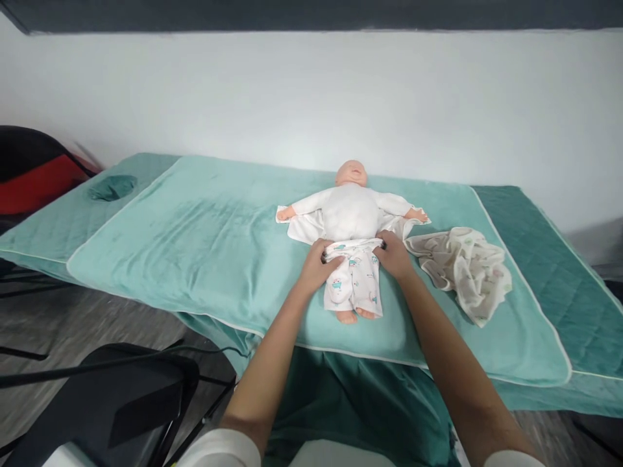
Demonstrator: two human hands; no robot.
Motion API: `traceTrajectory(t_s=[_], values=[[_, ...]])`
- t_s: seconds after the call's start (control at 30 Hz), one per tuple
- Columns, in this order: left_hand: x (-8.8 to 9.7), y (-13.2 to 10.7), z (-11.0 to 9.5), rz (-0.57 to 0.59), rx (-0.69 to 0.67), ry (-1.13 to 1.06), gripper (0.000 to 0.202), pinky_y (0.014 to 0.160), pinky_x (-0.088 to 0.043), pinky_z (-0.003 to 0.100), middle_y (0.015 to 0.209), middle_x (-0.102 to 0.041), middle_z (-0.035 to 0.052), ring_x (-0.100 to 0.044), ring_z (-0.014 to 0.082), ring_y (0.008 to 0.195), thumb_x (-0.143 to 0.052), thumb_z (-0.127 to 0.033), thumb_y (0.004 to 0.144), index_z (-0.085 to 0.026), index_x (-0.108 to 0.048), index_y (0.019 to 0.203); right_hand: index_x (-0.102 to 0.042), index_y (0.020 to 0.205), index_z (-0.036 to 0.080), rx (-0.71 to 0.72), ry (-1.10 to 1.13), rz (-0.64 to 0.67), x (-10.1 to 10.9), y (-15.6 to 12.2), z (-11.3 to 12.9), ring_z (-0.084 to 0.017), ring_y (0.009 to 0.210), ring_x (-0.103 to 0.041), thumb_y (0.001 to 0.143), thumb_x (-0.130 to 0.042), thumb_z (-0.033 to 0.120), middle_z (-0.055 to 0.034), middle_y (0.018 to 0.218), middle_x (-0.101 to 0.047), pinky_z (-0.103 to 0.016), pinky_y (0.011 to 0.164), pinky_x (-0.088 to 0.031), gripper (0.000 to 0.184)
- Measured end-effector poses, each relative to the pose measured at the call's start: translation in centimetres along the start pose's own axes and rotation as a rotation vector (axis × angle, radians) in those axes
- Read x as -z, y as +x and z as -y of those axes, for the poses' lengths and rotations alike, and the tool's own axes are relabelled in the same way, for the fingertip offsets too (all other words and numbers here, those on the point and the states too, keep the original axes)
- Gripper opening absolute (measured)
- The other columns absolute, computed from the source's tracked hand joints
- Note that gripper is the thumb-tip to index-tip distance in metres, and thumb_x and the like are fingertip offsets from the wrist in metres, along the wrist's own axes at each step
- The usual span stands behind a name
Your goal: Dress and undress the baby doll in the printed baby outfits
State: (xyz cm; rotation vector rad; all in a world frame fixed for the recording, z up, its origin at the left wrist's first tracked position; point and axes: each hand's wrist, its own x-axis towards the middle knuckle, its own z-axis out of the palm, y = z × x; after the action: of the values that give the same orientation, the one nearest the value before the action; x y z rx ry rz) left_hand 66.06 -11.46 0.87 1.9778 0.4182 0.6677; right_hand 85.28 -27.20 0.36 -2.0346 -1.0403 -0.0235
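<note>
A baby doll (349,211) with a white cloth body lies on its back on the green bed, head toward the wall and arms spread. White printed baby pants (354,279) cover its legs, with both feet showing below the cuffs. My left hand (318,263) pinches the waistband at its left side, thumb on top. On the opposite side, my right hand (392,253) grips the waistband near the doll's hip. Under the doll's back and arms is a spread white garment (306,227), partly hidden by the body.
A crumpled white printed cloth (470,269) lies to the right on the green sheet (195,240). The wall (243,97) rises behind the bed. At lower left stands a black chair (141,395) with a cable (121,363) passing over it. A red and black chair (39,172) is at far left.
</note>
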Motion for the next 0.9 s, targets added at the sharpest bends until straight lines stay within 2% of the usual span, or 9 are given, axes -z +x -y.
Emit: traceTrajectory(t_s=[0.1,0.23,0.33,0.53,0.73,0.9], values=[[-0.5,0.9,0.2,-0.036,0.001,0.055,0.015,0.081,-0.047,0.030,0.099,-0.063,0.0021,-0.058,0.0178,0.092,-0.068,-0.029,0.088,-0.022,-0.062,0.100,-0.052,0.074,0.023,-0.021,0.040,-0.032,0.3,-0.4,1.2,-0.021,0.075,-0.049,0.073,-0.056,0.039,-0.0015,0.073,-0.054,-0.033,0.070,-0.037,0.017],[-0.8,2.4,0.7,-0.004,-0.030,0.066,0.012,0.084,-0.048,0.031,0.100,-0.063,0.0018,-0.059,0.0176,0.094,-0.064,-0.024,0.089,-0.022,-0.061,0.101,-0.047,0.065,0.022,-0.100,0.201,-0.021,0.8,-1.2,3.6,-0.015,0.065,-0.042,0.077,-0.063,0.050,0.0029,0.062,-0.045,-0.029,0.062,-0.033,0.035],[-1.0,3.5,0.9,-0.010,-0.027,0.064,0.011,0.085,-0.048,0.031,0.099,-0.064,0.0019,-0.060,0.0180,0.094,-0.063,-0.023,0.089,-0.022,-0.061,0.099,-0.045,0.063,0.021,-0.140,0.217,-0.045,0.5,-1.0,4.5,-0.014,0.064,-0.040,0.079,-0.064,0.055,0.0038,0.061,-0.042,-0.028,0.059,-0.030,0.042],[-1.7,5.5,1.4,-0.094,-0.062,0.116,0.012,0.090,-0.047,0.034,0.099,-0.064,0.0032,-0.060,0.0204,0.099,-0.066,-0.029,0.090,-0.022,-0.063,0.099,-0.042,0.064,0.022,-0.218,0.212,-0.125,-1.2,1.0,3.3,-0.014,0.066,-0.040,0.083,-0.060,0.057,0.0045,0.062,-0.041,-0.028,0.061,-0.032,0.044],[-2.0,7.8,2.1,-0.147,-0.063,0.103,0.013,0.092,-0.047,0.035,0.102,-0.065,0.0044,-0.060,0.0215,0.102,-0.065,-0.029,0.091,-0.022,-0.063,0.102,-0.044,0.067,0.022,-0.181,0.163,-0.171,-2.1,3.4,2.9,-0.014,0.066,-0.043,0.087,-0.058,0.058,0.0037,0.065,-0.050,-0.029,0.065,-0.034,0.043],[-1.8,9.6,2.7,-0.146,-0.135,0.148,0.012,0.093,-0.046,0.035,0.101,-0.065,0.0047,-0.059,0.0218,0.101,-0.066,-0.030,0.091,-0.022,-0.064,0.100,-0.042,0.067,0.023,-0.191,0.102,-0.202,-2.7,4.9,2.3,-0.015,0.065,-0.042,0.086,-0.056,0.058,0.0026,0.064,-0.053,-0.029,0.064,-0.033,0.043]])
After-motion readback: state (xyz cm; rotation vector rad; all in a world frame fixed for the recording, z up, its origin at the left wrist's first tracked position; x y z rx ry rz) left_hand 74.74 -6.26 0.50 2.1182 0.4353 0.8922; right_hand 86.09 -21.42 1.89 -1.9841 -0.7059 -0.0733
